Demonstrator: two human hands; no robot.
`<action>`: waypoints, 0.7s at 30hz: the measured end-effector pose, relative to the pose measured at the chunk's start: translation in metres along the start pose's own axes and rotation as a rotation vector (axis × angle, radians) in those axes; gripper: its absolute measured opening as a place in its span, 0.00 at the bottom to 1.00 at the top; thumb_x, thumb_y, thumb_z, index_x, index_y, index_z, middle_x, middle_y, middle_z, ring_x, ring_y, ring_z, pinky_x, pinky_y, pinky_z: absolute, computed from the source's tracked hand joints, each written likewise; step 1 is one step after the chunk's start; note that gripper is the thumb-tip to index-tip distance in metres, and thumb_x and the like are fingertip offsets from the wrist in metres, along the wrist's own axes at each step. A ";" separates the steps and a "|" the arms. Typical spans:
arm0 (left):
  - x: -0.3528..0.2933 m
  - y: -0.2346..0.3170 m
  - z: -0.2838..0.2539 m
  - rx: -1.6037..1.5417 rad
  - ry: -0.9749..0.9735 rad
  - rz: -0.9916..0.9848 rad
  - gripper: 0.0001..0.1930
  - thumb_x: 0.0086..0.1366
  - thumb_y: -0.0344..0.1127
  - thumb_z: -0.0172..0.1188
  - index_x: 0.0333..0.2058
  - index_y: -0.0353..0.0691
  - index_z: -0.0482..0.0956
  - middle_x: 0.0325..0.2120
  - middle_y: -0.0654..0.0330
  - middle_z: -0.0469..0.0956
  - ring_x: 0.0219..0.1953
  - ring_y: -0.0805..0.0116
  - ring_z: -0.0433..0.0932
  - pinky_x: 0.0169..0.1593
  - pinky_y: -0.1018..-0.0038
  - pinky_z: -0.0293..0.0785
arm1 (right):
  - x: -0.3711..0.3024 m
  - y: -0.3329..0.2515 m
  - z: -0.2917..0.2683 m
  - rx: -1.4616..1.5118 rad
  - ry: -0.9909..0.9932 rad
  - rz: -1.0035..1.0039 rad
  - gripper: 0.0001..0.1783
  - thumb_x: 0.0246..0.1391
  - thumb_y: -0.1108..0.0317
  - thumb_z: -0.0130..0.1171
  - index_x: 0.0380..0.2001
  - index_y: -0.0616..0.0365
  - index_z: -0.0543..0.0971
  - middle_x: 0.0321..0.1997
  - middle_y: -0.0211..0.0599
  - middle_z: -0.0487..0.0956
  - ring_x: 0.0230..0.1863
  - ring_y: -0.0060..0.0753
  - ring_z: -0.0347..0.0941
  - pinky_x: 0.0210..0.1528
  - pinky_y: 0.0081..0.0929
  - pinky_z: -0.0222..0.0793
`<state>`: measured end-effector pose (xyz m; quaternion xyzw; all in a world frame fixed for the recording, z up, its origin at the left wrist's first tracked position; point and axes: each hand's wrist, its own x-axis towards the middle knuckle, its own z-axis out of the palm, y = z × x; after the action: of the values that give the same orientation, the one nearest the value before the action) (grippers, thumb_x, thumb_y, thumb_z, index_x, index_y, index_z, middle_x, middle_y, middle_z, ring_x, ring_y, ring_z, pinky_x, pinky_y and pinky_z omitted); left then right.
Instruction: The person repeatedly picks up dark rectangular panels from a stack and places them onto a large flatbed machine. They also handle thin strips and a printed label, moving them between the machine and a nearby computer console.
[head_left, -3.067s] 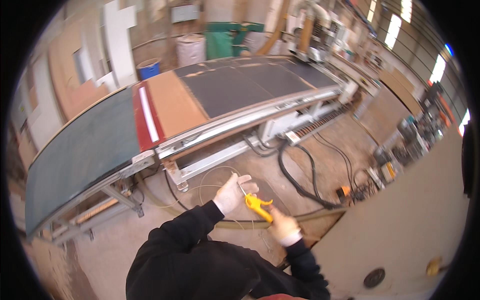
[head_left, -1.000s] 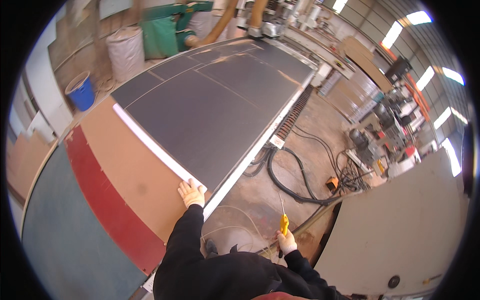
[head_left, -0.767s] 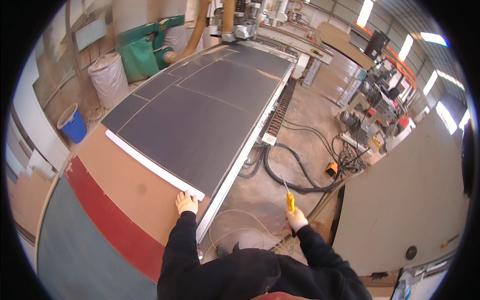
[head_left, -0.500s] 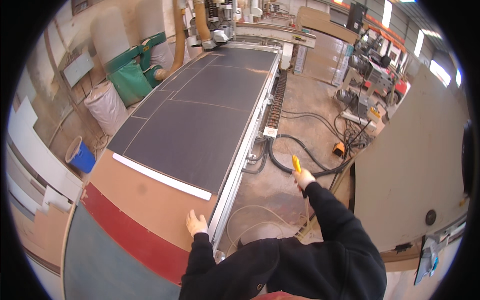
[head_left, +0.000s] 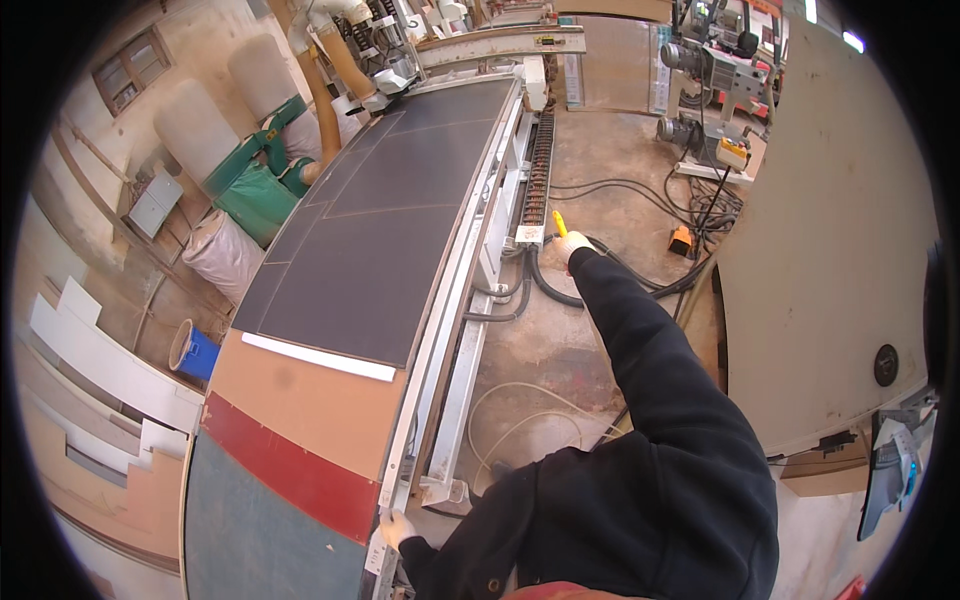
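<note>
My right hand (head_left: pixel 572 245), in a pale glove, is stretched far forward over the floor beside the machine table. It is closed around a slim yellow tool (head_left: pixel 559 223) whose tip points forward; the glove covers the rest, so its kind is unclear. My left hand (head_left: pixel 398 527), also gloved, is down at the metal side rail (head_left: pixel 428 395) of the table, near its front end. Its fingers are too small and too hidden to read. Across the table lies a large dark panel (head_left: pixel 370 250) with cut lines. A white strip (head_left: pixel 318 357) runs along the panel's near edge.
Nearer than the strip are a brown board (head_left: pixel 300 400), a red band (head_left: pixel 290 465) and a grey-blue surface (head_left: pixel 270 530). Black cables (head_left: pixel 655 290) and a pale hose (head_left: pixel 530 387) lie on the floor. A large upright board (head_left: pixel 830 250) stands at right; a blue bucket (head_left: pixel 197 352) at left.
My right hand has reached farther forward with the yellow tool. My left hand has moved from the brown board back to the side rail near me. The whole view has shifted.
</note>
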<state>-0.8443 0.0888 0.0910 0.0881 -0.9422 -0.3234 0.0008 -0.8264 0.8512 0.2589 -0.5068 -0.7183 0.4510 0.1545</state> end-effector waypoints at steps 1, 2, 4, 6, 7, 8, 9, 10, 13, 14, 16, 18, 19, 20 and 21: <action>-0.021 -0.007 -0.004 0.011 -0.028 -0.021 0.23 0.65 0.40 0.59 0.52 0.27 0.81 0.53 0.40 0.81 0.58 0.45 0.78 0.63 0.60 0.71 | 0.004 0.006 -0.006 -0.035 0.040 -0.012 0.25 0.67 0.52 0.55 0.44 0.68 0.83 0.32 0.56 0.85 0.30 0.54 0.85 0.33 0.45 0.81; -0.045 -0.014 -0.005 0.035 -0.063 -0.069 0.23 0.65 0.40 0.58 0.52 0.28 0.81 0.53 0.40 0.81 0.58 0.45 0.78 0.63 0.60 0.71 | 0.007 0.013 -0.014 -0.041 0.018 -0.042 0.25 0.67 0.52 0.55 0.44 0.68 0.83 0.31 0.55 0.85 0.28 0.53 0.84 0.32 0.45 0.81; -0.092 -0.028 -0.006 0.067 -0.073 -0.092 0.23 0.62 0.41 0.60 0.51 0.31 0.82 0.50 0.40 0.82 0.56 0.46 0.80 0.61 0.59 0.72 | 0.009 0.025 -0.025 -0.057 -0.034 -0.027 0.24 0.67 0.52 0.56 0.44 0.67 0.83 0.28 0.52 0.84 0.25 0.50 0.83 0.29 0.45 0.80; -0.123 -0.037 -0.014 0.119 -0.098 -0.147 0.23 0.59 0.42 0.62 0.49 0.33 0.84 0.47 0.41 0.84 0.53 0.47 0.81 0.60 0.59 0.74 | 0.007 0.034 -0.034 0.097 -0.167 0.018 0.23 0.68 0.50 0.55 0.35 0.64 0.80 0.17 0.40 0.76 0.13 0.39 0.73 0.17 0.41 0.70; -0.133 -0.038 -0.017 0.100 -0.114 -0.168 0.22 0.57 0.43 0.65 0.46 0.33 0.85 0.43 0.43 0.85 0.51 0.48 0.83 0.57 0.60 0.76 | 0.004 0.036 -0.037 0.142 -0.212 0.000 0.23 0.68 0.50 0.55 0.34 0.63 0.79 0.16 0.39 0.74 0.12 0.38 0.71 0.16 0.39 0.68; -0.143 -0.041 -0.025 0.113 -0.159 -0.066 0.20 0.58 0.43 0.64 0.43 0.32 0.86 0.42 0.43 0.85 0.49 0.48 0.84 0.56 0.60 0.76 | 0.001 0.039 -0.037 0.170 -0.258 0.015 0.23 0.68 0.50 0.55 0.33 0.62 0.78 0.15 0.38 0.72 0.11 0.37 0.69 0.14 0.38 0.67; -0.148 -0.040 -0.028 0.093 -0.101 -0.012 0.20 0.59 0.42 0.63 0.42 0.31 0.85 0.42 0.43 0.85 0.49 0.48 0.84 0.56 0.60 0.77 | -0.002 0.040 -0.037 0.182 -0.274 -0.013 0.23 0.69 0.50 0.55 0.33 0.62 0.77 0.15 0.37 0.72 0.11 0.36 0.68 0.14 0.38 0.66; -0.153 -0.040 -0.033 0.115 -0.082 -0.022 0.20 0.59 0.42 0.63 0.41 0.30 0.85 0.42 0.43 0.86 0.48 0.48 0.84 0.55 0.60 0.77 | -0.007 0.042 -0.036 0.192 -0.307 -0.027 0.22 0.69 0.50 0.55 0.33 0.61 0.77 0.15 0.37 0.71 0.11 0.35 0.67 0.14 0.37 0.66; -0.159 -0.028 -0.045 0.058 -0.087 0.060 0.19 0.61 0.41 0.62 0.42 0.29 0.85 0.42 0.44 0.86 0.49 0.49 0.84 0.57 0.61 0.76 | -0.022 0.045 -0.027 0.226 -0.387 -0.045 0.20 0.69 0.52 0.55 0.34 0.61 0.75 0.16 0.35 0.70 0.10 0.32 0.65 0.13 0.36 0.65; -0.160 -0.021 -0.045 0.024 -0.087 0.067 0.19 0.62 0.41 0.61 0.42 0.29 0.85 0.43 0.44 0.85 0.49 0.48 0.84 0.57 0.61 0.76 | -0.027 0.047 -0.023 0.235 -0.398 -0.023 0.20 0.70 0.53 0.55 0.34 0.60 0.74 0.17 0.35 0.70 0.10 0.30 0.65 0.13 0.36 0.65; -0.159 -0.005 -0.044 0.013 -0.121 0.149 0.19 0.63 0.41 0.60 0.44 0.30 0.85 0.44 0.44 0.85 0.50 0.48 0.83 0.58 0.62 0.75 | -0.040 0.053 -0.017 0.237 -0.449 -0.036 0.19 0.69 0.54 0.56 0.35 0.61 0.74 0.17 0.34 0.71 0.10 0.30 0.65 0.11 0.36 0.65; -0.159 0.014 -0.037 -0.044 -0.162 0.164 0.20 0.63 0.42 0.60 0.45 0.30 0.84 0.44 0.44 0.85 0.51 0.48 0.83 0.59 0.62 0.75 | -0.055 0.060 -0.012 0.207 -0.462 -0.030 0.18 0.68 0.54 0.57 0.36 0.61 0.75 0.18 0.34 0.71 0.10 0.30 0.64 0.11 0.35 0.65; -0.159 0.024 -0.033 -0.028 -0.194 0.179 0.20 0.64 0.42 0.60 0.47 0.30 0.84 0.45 0.43 0.85 0.52 0.47 0.83 0.59 0.61 0.75 | -0.063 0.064 -0.011 0.103 -0.472 -0.089 0.17 0.68 0.55 0.57 0.40 0.60 0.75 0.19 0.34 0.72 0.10 0.28 0.65 0.12 0.33 0.66; -0.158 0.033 -0.028 -0.019 -0.208 0.243 0.20 0.64 0.42 0.60 0.47 0.31 0.84 0.45 0.43 0.85 0.52 0.47 0.83 0.59 0.61 0.75 | -0.072 0.068 -0.010 0.149 -0.517 -0.082 0.16 0.67 0.56 0.57 0.43 0.60 0.75 0.20 0.34 0.73 0.11 0.27 0.66 0.12 0.31 0.66; -0.158 0.041 -0.023 0.008 -0.233 0.275 0.20 0.64 0.42 0.60 0.47 0.31 0.84 0.45 0.43 0.85 0.52 0.47 0.82 0.59 0.61 0.75 | -0.080 0.070 -0.010 0.179 -0.552 -0.099 0.16 0.67 0.56 0.57 0.43 0.59 0.75 0.21 0.34 0.73 0.11 0.27 0.65 0.11 0.32 0.66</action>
<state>-0.6943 0.1335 0.1429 -0.0795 -0.9403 -0.3246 -0.0645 -0.7431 0.7923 0.2264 -0.3137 -0.7142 0.6254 0.0192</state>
